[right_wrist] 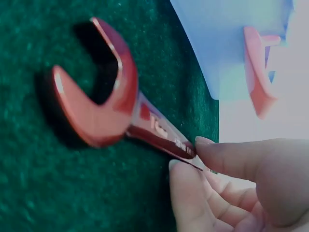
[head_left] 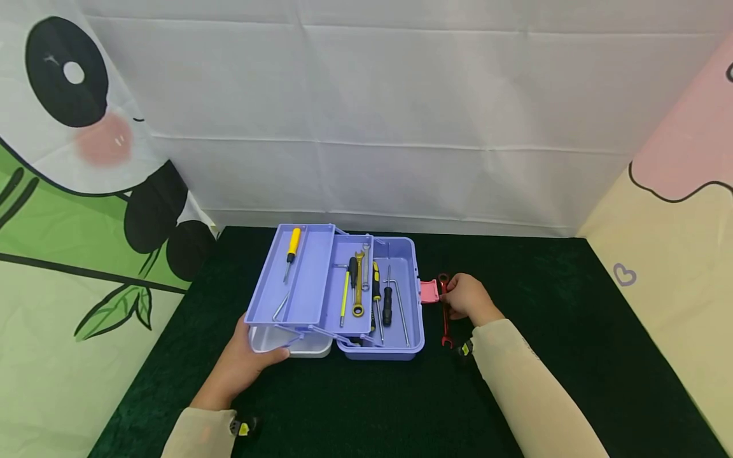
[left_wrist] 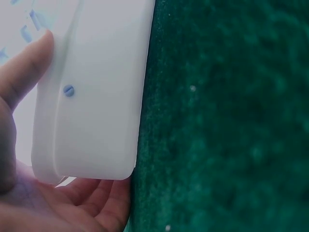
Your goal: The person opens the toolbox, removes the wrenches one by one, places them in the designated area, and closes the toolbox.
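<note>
A purple toolbox (head_left: 380,355) stands unfolded on the dark green cloth, its stepped trays spread left over its whitish lid (head_left: 312,347). My left hand (head_left: 237,362) holds the lid's left end, thumb along the front side and fingers round the end wall, as the left wrist view shows. To the right of the box, my right hand (head_left: 471,299) pinches the shank of a red combination wrench (right_wrist: 108,116) between thumb and finger. The wrench's open end points toward me, close over the cloth. Beside it, a pink latch (head_left: 429,292) juts from the box's right side.
In the upper tray (head_left: 312,273) lie a yellow screwdriver (head_left: 293,245) and a hex key (head_left: 280,306). The middle tray and the box bottom hold several tools, including a gold-coloured wrench (head_left: 358,283) and a black-handled screwdriver (head_left: 387,306). A white curtain (head_left: 401,127) hangs behind.
</note>
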Demonstrator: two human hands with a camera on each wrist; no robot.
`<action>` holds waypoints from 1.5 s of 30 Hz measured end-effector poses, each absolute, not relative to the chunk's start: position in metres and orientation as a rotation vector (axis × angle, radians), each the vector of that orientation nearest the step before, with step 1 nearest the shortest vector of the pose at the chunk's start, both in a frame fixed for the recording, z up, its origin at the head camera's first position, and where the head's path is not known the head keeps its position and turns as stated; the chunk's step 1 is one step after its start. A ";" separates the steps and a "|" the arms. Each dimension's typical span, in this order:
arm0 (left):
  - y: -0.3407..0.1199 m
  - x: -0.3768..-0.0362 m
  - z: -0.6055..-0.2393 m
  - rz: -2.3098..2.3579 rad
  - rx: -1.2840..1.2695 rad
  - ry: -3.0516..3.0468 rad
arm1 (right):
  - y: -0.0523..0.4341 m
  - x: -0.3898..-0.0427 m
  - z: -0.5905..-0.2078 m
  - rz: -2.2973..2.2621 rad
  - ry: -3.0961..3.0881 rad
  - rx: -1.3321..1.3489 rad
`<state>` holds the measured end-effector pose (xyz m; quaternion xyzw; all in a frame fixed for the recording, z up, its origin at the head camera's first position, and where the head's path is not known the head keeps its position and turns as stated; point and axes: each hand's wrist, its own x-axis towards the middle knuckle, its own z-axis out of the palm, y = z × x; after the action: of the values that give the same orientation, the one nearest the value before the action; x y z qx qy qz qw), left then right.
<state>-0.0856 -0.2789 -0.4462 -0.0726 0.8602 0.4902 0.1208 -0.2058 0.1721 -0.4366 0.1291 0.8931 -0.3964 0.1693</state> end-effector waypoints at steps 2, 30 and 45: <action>-0.279 -0.085 -0.446 1.431 -0.211 2.514 | 0.173 -0.207 -0.436 -1.133 2.524 0.370; -0.281 -0.084 -0.445 1.478 -0.171 2.522 | 0.156 -0.210 -0.386 -1.272 2.955 -0.264; -0.279 -0.085 -0.446 1.494 -0.178 2.512 | 0.090 -0.195 -0.342 -0.881 2.840 -0.814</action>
<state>-0.0846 -0.2790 -0.4458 -0.0605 0.8531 0.5071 0.1065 -0.1951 0.0903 -0.3416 -0.2639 0.9208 -0.2856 0.0295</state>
